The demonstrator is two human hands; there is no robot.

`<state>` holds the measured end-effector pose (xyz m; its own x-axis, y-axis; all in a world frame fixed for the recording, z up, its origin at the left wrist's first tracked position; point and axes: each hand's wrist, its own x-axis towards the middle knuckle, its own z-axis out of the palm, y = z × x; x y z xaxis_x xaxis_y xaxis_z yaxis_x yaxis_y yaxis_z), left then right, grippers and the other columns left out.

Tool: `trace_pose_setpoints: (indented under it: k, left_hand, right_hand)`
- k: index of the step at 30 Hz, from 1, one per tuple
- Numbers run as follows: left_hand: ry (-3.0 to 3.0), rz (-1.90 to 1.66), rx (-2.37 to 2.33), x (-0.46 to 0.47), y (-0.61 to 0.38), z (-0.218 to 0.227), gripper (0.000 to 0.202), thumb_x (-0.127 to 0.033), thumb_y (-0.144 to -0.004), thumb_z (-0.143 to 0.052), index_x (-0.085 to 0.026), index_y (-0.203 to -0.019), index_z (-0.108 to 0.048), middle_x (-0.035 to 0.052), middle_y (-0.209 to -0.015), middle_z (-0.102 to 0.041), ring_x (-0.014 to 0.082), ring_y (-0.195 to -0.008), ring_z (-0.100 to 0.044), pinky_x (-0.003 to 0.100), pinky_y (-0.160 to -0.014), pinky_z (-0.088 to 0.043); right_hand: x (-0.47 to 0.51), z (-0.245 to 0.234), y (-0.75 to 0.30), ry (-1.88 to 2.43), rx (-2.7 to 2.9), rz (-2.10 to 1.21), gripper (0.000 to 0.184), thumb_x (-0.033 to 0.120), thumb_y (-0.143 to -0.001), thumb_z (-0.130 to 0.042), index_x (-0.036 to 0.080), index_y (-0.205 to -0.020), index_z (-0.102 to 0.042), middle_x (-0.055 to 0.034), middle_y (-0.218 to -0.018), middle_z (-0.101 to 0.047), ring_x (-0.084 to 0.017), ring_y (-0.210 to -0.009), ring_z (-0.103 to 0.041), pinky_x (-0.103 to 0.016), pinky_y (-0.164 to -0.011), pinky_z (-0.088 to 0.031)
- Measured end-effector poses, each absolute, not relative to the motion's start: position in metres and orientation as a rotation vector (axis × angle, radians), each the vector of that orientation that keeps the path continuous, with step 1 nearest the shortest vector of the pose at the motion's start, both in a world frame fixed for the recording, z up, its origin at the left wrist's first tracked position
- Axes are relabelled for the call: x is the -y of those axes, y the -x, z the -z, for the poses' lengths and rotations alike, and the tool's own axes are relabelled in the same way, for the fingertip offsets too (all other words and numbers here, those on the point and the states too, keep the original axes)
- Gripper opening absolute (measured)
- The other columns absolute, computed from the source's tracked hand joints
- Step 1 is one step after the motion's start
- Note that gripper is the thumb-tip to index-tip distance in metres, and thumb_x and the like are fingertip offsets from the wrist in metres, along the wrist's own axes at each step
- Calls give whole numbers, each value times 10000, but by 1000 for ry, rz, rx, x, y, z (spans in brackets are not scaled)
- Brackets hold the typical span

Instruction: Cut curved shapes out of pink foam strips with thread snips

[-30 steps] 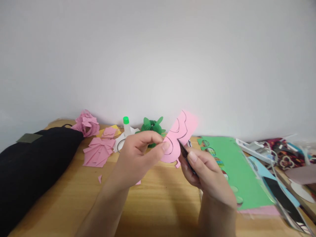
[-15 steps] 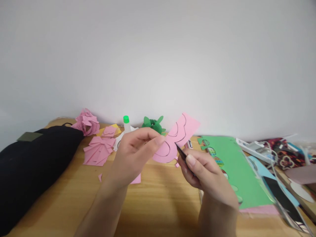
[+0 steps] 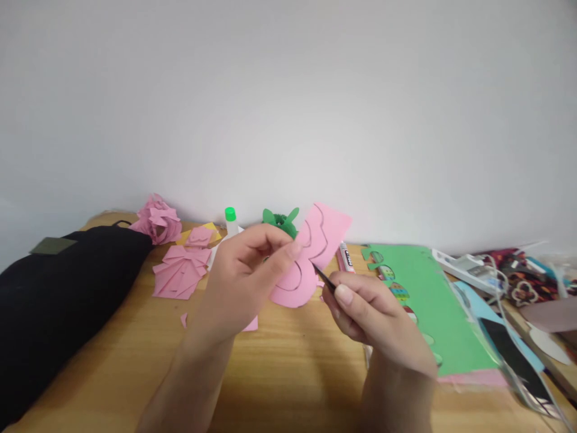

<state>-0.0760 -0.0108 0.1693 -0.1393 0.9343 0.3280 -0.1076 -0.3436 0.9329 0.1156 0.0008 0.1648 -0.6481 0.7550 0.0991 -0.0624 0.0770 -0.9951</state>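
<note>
My left hand (image 3: pixel 246 279) pinches a piece of pink paper (image 3: pixel 327 231) between thumb and fingers, held up above the table. Dark curved outlines are drawn on it, and its lower edge is cut round. In my right hand (image 3: pixel 372 310) is a pair of scissors, its dark, narrow blades (image 3: pixel 323 278) pointing up and left. Their tip meets the paper's edge at the notch between two drawn curves. The scissors' handles are hidden within my fingers. Behind the paper, a green paper figure (image 3: pixel 280 222) with leaf-like ears is partly covered.
A glue stick with a green cap (image 3: pixel 230 214) stands behind my left hand. Folded pink papers (image 3: pixel 180 273) and a crumpled pink bundle (image 3: pixel 157 219) lie left, beside a black bag (image 3: pixel 76 300). Green sheets (image 3: pixel 446 313) and clutter cover the right side; a marker (image 3: pixel 346 258) lies near them.
The pink paper has tilted more upright and shifted slightly left in my left hand. The scissor blades have moved a little left with it, and more of the marker shows.
</note>
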Motion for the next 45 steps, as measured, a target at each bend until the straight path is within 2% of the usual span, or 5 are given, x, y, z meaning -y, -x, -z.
trace_pose_setpoints:
  k: [6,12,35,40,45]
  left_hand:
    - [-951,-1775,-1076,6,77,-171,118,-206,-784,-699,-193,-673,-664,-40,-612,-590,74,-543,-508,175,-493,-420]
    - [-779,-1630,-874,3,72,-175,130,-193,-712,-759,-183,-748,-635,-71,-522,-545,48,-445,-439,162,-445,-352]
    - [-1077,-1305,-722,8,60,-167,126,-241,-804,-713,-194,-693,-675,-22,-614,-657,91,-493,-538,237,-502,-431]
    - [-1208,-1329,-881,11,59,-165,297,-282,-792,-730,-193,-531,-621,-36,-469,-516,85,-444,-408,244,-448,-324]
    - [-1124,-1429,-863,12,57,-161,289,-338,-801,-744,-196,-572,-641,-37,-496,-512,92,-485,-430,247,-480,-336]
  right_hand:
    - [0,-164,-118,704,1630,-1678,411,508,-969,-516,191,-709,-492,102,-484,-299,-51,-391,-164,-213,-350,-139]
    - [2,-157,-117,510,1550,-1769,399,538,-969,-496,170,-824,-546,114,-489,-284,-42,-363,-128,-202,-330,-105]
    - [-2,-153,-111,578,1502,-1750,300,393,-1014,-428,184,-832,-544,102,-487,-322,-58,-363,-205,-177,-327,-188]
    - [-2,-150,-110,596,1455,-1781,358,436,-1013,-407,186,-790,-533,100,-467,-318,-61,-358,-217,-180,-324,-181]
    - [1,-149,-105,576,1368,-1886,432,579,-960,-461,189,-788,-525,111,-477,-300,-47,-353,-160,-158,-303,-145]
